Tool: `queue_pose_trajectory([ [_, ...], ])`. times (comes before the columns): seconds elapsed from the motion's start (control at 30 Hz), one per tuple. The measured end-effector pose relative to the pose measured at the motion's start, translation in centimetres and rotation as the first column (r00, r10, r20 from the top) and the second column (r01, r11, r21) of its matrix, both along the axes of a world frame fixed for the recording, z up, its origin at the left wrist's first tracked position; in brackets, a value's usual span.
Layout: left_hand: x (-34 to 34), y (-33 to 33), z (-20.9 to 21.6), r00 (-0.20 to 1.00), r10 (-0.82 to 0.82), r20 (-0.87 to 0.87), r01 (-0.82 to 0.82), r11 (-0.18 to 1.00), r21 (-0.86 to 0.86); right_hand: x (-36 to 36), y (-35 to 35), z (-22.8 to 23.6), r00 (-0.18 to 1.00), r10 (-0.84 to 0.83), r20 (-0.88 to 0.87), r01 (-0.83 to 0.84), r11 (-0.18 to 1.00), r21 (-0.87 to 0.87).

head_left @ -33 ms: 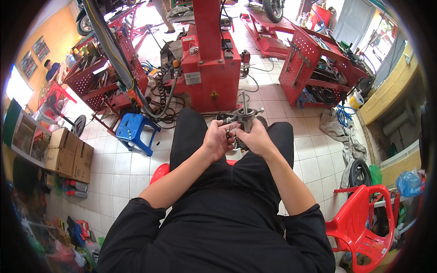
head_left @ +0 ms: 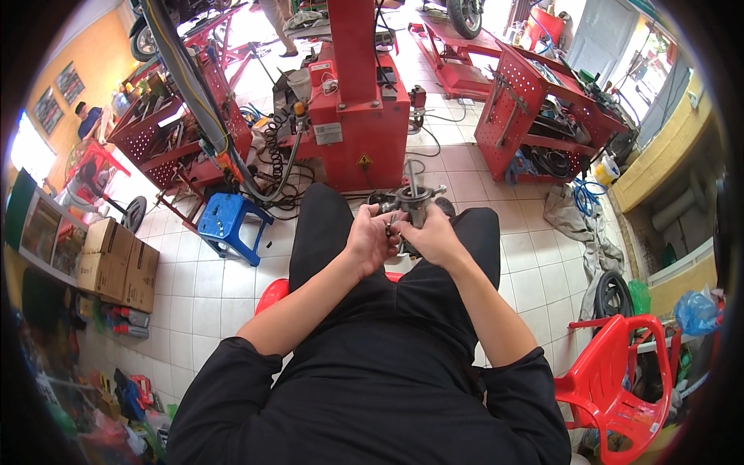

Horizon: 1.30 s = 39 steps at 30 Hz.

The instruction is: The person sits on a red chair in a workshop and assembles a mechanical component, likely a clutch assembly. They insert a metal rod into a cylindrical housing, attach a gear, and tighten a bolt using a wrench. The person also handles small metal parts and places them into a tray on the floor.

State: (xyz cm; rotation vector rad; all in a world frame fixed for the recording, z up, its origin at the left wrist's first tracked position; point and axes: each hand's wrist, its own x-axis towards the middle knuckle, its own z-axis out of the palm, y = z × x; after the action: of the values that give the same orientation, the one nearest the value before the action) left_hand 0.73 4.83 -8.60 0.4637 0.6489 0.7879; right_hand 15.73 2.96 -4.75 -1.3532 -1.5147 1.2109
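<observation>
Above my lap, between my knees, is a grey metal carburetor (head_left: 415,201) with a round open top and a thin rod standing out of it, slightly tilted. My right hand (head_left: 434,239) is closed around its near right side, thumb on the body. At the left side my left hand (head_left: 372,239) is turned partly palm up, its curled fingers and thumb gripping the part. A small dark piece (head_left: 390,228) shows by the left fingertips; I cannot tell whether it is attached. My fingers hide the carburetor's underside.
A red machine (head_left: 360,143) with hoses stands ahead. A blue stool (head_left: 225,217) is left, near cardboard boxes (head_left: 116,263). Red tool carts (head_left: 519,116) flank the machine. At the right are a red chair (head_left: 620,387) and grey cloth (head_left: 585,232). Another person (head_left: 93,120) is far left.
The carburetor and its rod have tipped slightly left, and the rod is blurred. My right hand has shifted a little with it; the left hand stays almost in place.
</observation>
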Motion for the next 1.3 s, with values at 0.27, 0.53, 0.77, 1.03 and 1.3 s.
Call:
queue_pose_trajectory([
  [0.27,0.6,-0.9,0.1,0.999,0.021,0.046,-0.020,0.999,-0.027,-1.1,-1.1,-0.2,0.909,-0.084,0.408,-0.031,0.963,0.267],
  [0.53,0.7,-1.5,0.8,0.996,-0.019,0.086,0.011,0.996,0.091,-1.2,-0.8,-0.1,0.895,-0.138,0.424,0.029,0.967,0.255],
  [0.77,0.9,-1.9,1.7,0.998,-0.002,0.064,-0.003,0.997,0.081,-1.1,-0.9,0.2,0.885,-0.153,0.439,0.016,0.954,0.299],
  [1.03,0.1,-0.8,1.6,0.997,0.001,-0.071,0.006,0.995,0.101,0.7,0.8,-0.9,0.990,-0.099,-0.100,0.113,0.983,0.145],
  [1.3,-0.1,-0.8,3.2,0.962,0.179,-0.206,-0.064,0.882,0.467,2.0,1.0,1.0,0.892,-0.073,-0.447,0.079,0.997,-0.004],
])
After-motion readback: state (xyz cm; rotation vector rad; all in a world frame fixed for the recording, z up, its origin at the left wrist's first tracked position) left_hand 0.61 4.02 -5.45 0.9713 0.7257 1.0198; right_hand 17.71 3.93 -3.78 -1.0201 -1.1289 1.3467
